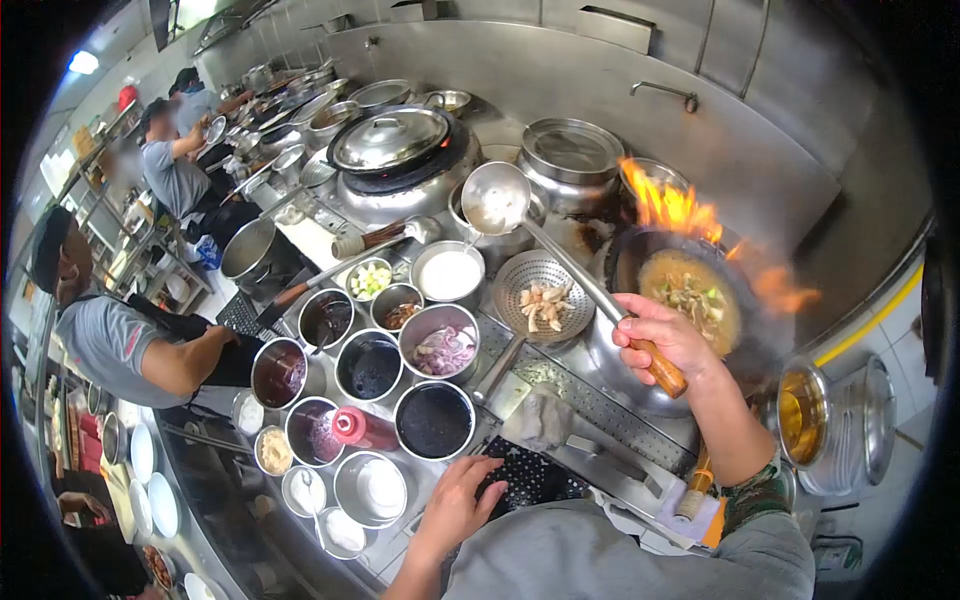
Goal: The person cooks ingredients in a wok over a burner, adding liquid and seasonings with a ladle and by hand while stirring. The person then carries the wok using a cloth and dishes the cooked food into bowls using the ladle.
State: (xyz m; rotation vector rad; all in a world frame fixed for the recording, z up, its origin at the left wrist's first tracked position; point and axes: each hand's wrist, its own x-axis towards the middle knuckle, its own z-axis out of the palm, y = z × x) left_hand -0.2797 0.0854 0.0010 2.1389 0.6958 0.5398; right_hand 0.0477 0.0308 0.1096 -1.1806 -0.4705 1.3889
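Note:
My right hand is closed round the wooden handle of a long ladle. Its bowl, with something whitish in it, hangs over the stove side near a pot of white contents. To the right of that hand, food in broth cooks in a wok with flames rising round its rim. A perforated strainer with pale meat pieces lies below the ladle's shaft. My left hand is low at the counter's front edge, fingers apart and holding nothing. Nearest it are a pot of dark liquid and a pot of white powder.
A red squeeze bottle stands among several metal seasoning pots. A lidded wok sits on the far burner. Folded cloth lies on the grated ledge. An oil pot is at right. Co-workers stand at left.

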